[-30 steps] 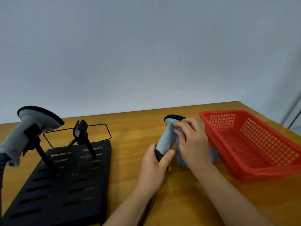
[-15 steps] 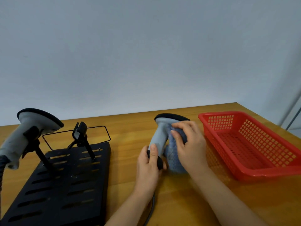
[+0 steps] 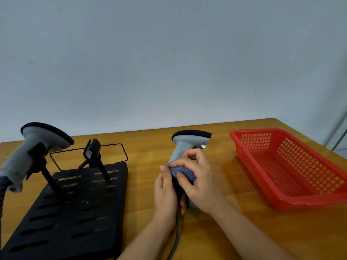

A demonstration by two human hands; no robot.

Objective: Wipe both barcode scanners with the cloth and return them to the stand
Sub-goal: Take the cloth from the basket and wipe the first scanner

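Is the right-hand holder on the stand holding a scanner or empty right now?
Empty. The right holder on the stand stands bare; its scanner is held over the table, gripped by the left hand while the right hand rubs it with the cloth.

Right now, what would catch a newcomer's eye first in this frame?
The red basket on the table's right side stands out. At centre, the left hand grips a grey scanner while the right hand presses a blue cloth on its handle. On the left, a second scanner sits on the black stand.
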